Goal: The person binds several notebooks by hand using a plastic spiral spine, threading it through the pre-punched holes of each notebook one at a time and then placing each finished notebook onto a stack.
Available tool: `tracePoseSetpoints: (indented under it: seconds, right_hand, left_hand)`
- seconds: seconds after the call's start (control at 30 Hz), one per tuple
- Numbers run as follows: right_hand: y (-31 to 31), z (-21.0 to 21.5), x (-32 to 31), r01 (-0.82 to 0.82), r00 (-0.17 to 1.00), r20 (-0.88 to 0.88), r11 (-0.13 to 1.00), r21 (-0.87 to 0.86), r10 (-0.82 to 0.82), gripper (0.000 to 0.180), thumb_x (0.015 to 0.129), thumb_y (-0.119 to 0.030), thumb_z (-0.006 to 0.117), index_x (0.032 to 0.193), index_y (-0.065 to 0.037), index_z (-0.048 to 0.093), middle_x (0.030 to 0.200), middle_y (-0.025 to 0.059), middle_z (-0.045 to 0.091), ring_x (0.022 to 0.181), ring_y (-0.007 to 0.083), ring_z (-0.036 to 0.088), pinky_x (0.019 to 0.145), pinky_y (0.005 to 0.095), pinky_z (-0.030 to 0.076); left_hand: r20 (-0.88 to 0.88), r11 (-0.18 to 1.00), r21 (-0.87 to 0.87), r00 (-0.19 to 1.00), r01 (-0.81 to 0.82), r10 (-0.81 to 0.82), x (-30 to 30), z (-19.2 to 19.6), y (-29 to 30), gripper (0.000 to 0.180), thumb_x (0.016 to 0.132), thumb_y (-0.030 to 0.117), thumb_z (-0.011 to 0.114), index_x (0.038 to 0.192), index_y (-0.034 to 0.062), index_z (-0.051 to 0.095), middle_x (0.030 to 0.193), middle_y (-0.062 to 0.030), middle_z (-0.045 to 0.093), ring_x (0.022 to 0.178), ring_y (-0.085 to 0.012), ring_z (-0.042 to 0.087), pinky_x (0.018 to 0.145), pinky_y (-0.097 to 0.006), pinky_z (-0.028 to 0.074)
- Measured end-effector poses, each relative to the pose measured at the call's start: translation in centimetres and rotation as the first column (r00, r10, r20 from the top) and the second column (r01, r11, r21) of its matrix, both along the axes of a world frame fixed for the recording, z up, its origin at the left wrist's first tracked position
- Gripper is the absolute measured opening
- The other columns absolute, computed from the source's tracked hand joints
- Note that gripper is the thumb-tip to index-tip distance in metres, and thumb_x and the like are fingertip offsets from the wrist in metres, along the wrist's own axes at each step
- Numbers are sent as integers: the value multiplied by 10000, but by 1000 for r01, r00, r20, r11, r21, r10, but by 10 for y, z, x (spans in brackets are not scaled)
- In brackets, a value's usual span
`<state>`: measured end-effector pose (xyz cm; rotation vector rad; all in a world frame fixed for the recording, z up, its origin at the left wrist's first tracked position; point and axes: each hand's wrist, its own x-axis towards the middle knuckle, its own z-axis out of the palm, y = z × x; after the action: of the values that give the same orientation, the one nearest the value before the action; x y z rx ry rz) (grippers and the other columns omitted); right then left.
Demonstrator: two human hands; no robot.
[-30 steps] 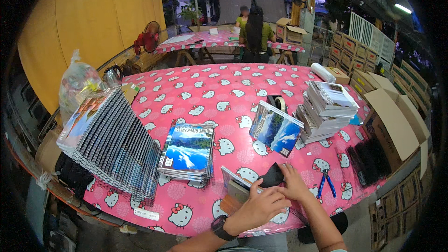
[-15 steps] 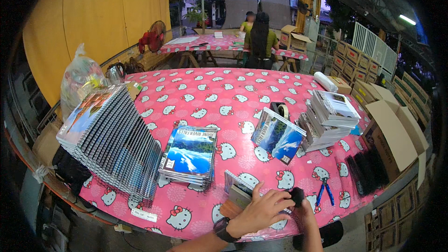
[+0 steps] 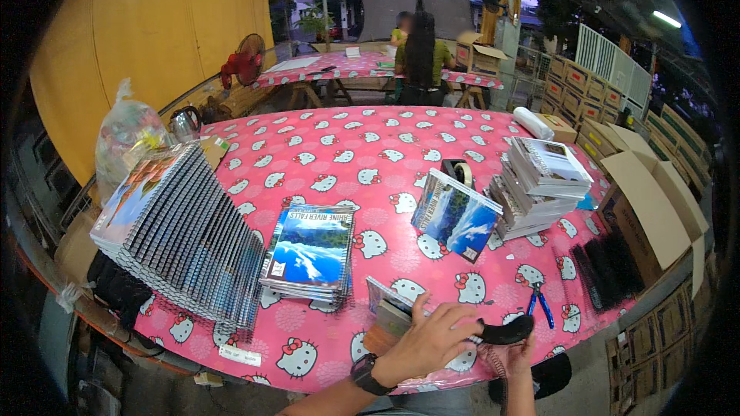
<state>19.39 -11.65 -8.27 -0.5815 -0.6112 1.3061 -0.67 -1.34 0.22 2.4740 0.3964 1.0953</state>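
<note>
My left hand (image 3: 432,337), with a black watch on the wrist, presses down on the right edge of a small unbound notebook (image 3: 388,308) at the near edge of the pink patterned table (image 3: 347,154). My right hand (image 3: 515,356) comes up from below the table edge and holds a black spiral binding coil (image 3: 505,332), whose left end meets my left fingertips. Blue-handled pliers (image 3: 541,304) lie just right of the coil.
A stack of blue-covered spiral notebooks (image 3: 308,250) and a long fanned row of notebooks (image 3: 185,231) lie left. A leaning notebook (image 3: 455,214), a tall stack (image 3: 543,185), a tape roll (image 3: 460,172), black coils (image 3: 609,266) and open cardboard boxes (image 3: 655,204) are right. A person (image 3: 420,50) sits at a far table.
Both hands have drawn back toward the near table edge. The right hand has dropped below the edge with the black coil, and the left hand has slid right over the notebook.
</note>
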Motion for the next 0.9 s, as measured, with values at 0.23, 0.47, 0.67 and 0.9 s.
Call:
tracePoseSetpoints:
  seconds: [0.23,0.47,0.67,0.9]
  right_hand:
    - [-1,7,6,18,977,212,1000,13,-20,806,765,-741,393,1138,-50,571,1069,206,595,896,330,581,794,433,448]
    - [3,58,22,-52,787,616,991,123,-35,808,740,-709,480,977,45,649,977,215,603,846,291,587,738,370,469]
    - [22,73,16,62,448,894,996,-66,31,693,718,-602,538,902,52,675,907,199,616,830,273,586,748,344,445]
    - [39,98,1,74,230,968,990,-120,100,695,705,-606,566,903,52,669,890,176,613,821,255,581,736,354,436]
  left_hand:
    - [-33,1000,22,999,-3,4,1,-7,0,176,832,299,590,940,162,612,953,32,544,1039,-139,497,1007,-563,75]
    - [-35,992,75,994,-97,100,-14,-7,13,403,785,356,631,1121,144,561,929,9,539,989,-156,514,1017,-575,83]
    - [17,993,51,994,-108,107,-28,-11,27,582,733,351,678,1229,126,474,889,-8,526,894,-165,536,1025,-572,106]
    - [-1,993,53,994,-109,109,-33,-13,32,623,728,331,690,1267,133,450,898,-14,539,886,-160,548,1018,-576,130]
